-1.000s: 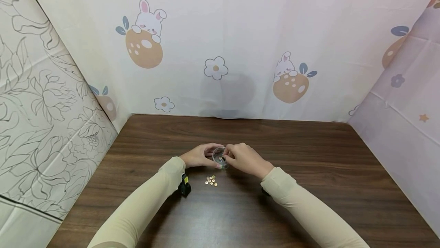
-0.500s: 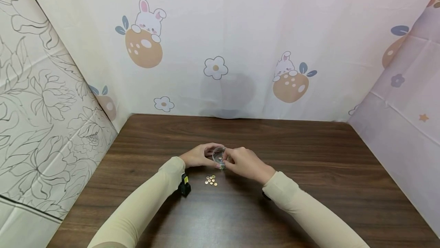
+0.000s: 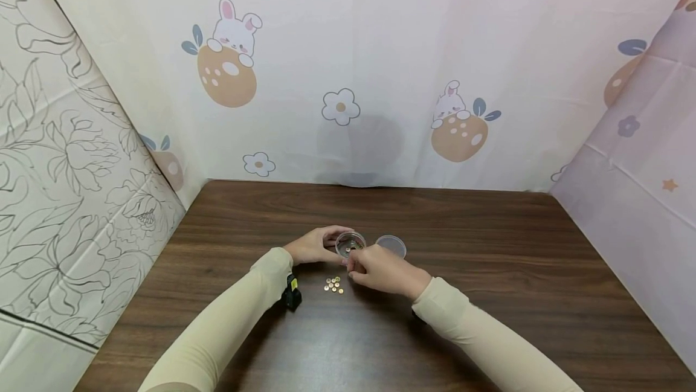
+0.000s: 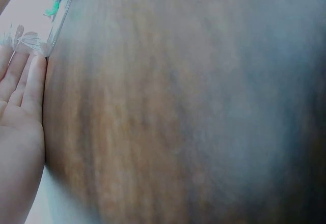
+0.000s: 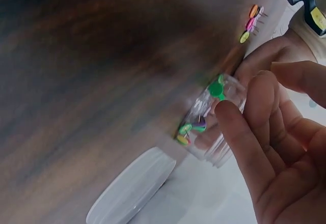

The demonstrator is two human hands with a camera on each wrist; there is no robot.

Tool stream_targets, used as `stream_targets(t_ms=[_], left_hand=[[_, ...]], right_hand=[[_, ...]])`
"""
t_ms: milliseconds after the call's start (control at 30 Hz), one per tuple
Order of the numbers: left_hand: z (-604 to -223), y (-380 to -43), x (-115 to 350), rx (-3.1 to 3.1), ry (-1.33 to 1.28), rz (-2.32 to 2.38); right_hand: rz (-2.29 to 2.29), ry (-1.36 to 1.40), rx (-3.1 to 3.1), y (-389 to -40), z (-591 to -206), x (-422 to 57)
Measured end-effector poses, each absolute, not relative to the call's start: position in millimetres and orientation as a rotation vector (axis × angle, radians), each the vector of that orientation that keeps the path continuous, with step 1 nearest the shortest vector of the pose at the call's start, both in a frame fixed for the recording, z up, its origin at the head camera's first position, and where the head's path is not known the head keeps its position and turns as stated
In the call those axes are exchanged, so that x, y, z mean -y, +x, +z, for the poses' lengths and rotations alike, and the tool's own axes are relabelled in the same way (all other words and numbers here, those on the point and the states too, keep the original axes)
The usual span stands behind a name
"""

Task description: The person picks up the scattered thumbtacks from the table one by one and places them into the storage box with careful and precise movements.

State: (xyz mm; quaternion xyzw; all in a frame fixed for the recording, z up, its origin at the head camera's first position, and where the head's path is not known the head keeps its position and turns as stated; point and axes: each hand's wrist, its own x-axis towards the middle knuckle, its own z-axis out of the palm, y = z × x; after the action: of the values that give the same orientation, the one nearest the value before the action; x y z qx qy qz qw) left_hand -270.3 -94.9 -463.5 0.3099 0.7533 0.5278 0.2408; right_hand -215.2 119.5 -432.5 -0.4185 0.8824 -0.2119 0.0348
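A small clear plastic jar (image 3: 340, 241) stands uncapped with several thumbtacks inside, a green thumbtack (image 5: 216, 88) among those showing through its side in the right wrist view. My left hand (image 3: 315, 247) holds the jar, thumb in front and fingers behind; in the left wrist view those fingers (image 4: 33, 84) lie along its wall. In front of the jar, my right hand (image 3: 385, 271) is low with its fingers bent, thumb tip close to a fingertip. I cannot tell whether a thumbtack is between them. On the table, several thumbtacks (image 5: 249, 24) sit points up in a small group.
A round clear lid (image 3: 396, 246) lies on the dark wood table (image 3: 489, 241), right of the jar and behind my right hand. A patterned curtain (image 3: 293, 66) hangs behind the table's far edge.
My right hand has drawn back from the jar's mouth toward the near side, uncovering the jar's rim and the lid. The left hand and the tabletop thumbtacks stay put.
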Motion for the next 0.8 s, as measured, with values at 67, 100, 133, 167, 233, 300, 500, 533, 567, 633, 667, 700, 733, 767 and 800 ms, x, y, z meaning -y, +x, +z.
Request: stream_targets(t_ms=[67,100,133,167,233,300,500,533,567,633,667,700,733,767,800], left_hand=[[-464,-271,95,-2.06,0.852,1.444],[-464,-271,95,-2.058,0.859,1.442],[-464,-271,95,-2.055,0.868,1.442],[-463,-271,96,-2.049,0.873,1.446],[-463,-270,96,-2.04,0.886,1.451],[-463,-270,95,-2.035,0.893,1.46],[-464,-269,93,-2.06,0.852,1.462],[-464,-269,92,-2.066,0.843,1.459],[-464,-269,92,-2.071,0.834,1.456],[-465,-269,92,-2.081,0.824,1.452],[-466,-270,92,-2.087,0.822,1.45],[-466,-270,92,-2.091,0.82,1.45],[-467,-270,92,-2.093,0.818,1.452],[-468,-270,92,-2.095,0.818,1.455],[-470,-271,92,-2.102,0.819,1.451]], right_hand=[[-0.645,-1.297,-2.696,-214,-434,-118],[-0.638,-1.309,-2.686,-213,-435,-117],[-0.627,-1.321,-2.676,-212,-436,-115],[-0.617,-1.331,-2.662,-211,-437,-114],[-0.6,-1.337,-2.634,-209,-439,-112],[-0.589,-1.334,-2.612,-207,-441,-110],[-0.564,-1.344,-2.595,-203,-442,-103],[-0.556,-1.35,-2.597,-202,-442,-103],[-0.545,-1.352,-2.602,-202,-442,-102],[-0.527,-1.347,-2.609,-201,-442,-101],[-0.522,-1.341,-2.61,-201,-442,-101],[-0.515,-1.336,-2.612,-201,-441,-101],[-0.506,-1.328,-2.614,-200,-441,-100],[-0.497,-1.319,-2.614,-200,-441,-100],[-0.488,-1.311,-2.617,-200,-441,-100]])
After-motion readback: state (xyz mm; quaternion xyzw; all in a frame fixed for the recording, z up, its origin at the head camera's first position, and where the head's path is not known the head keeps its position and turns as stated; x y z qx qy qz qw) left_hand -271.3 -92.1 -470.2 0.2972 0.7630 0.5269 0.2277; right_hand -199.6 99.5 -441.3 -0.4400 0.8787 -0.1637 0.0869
